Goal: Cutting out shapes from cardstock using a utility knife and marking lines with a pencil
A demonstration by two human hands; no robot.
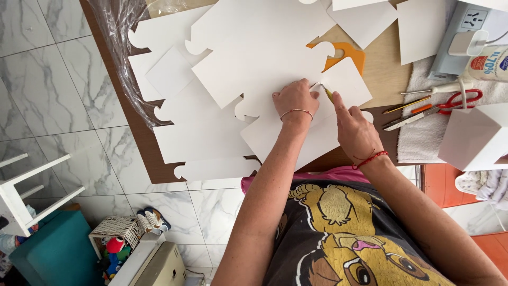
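Left hand: the left hand (296, 99) lies knuckles up at the centre of the frame, fingers curled and pressed down on a white card (296, 139), holding it flat.
Right hand: the right hand (355, 130), just right of the left, pinches a thin yellow-tipped cutter (328, 94) between thumb and forefinger, tip down on the card.
Card: it lies on a brown board (159, 164) at mid-frame, partly over other white cut pieces.
White pieces: more sheets (254, 47) with rounded notches spread toward the upper left, overlapping.
Orange piece: an orange shape (349, 53) shows above the hands, half covered.
Plastic film: clear film (119, 32) hangs at the upper left edge of the board.
Scissors: red-handled scissors (450, 103) rest on a towel (423, 143) at right, well apart from the hands.
Box: a white box (473, 137) stands at far right.
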